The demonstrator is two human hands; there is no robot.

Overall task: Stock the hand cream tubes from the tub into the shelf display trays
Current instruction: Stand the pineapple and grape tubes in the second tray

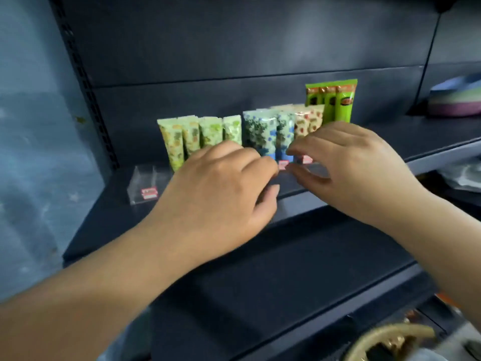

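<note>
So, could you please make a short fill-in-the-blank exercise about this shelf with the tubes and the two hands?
1. The tallest tubes, at the right end of the row, are bright ____.
2. The clear tray at the left end of the shelf holds ____ tubes.
3. The left hand and right hand both reach towards the ____ of the tube row.

Missing words: green; no; front

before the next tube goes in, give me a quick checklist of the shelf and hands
1. Tubes upright in row: pale green tubes, blue tubes and bright green tubes stand upright: ok.
2. Free tray: clear empty tray at the row's left end: ok.
3. Tube in hand: left hand and right hand carry none: not ok.
4. What the fingers touch at the tray fronts: cannot tell.
5. Tub within reach: cannot tell.
</note>
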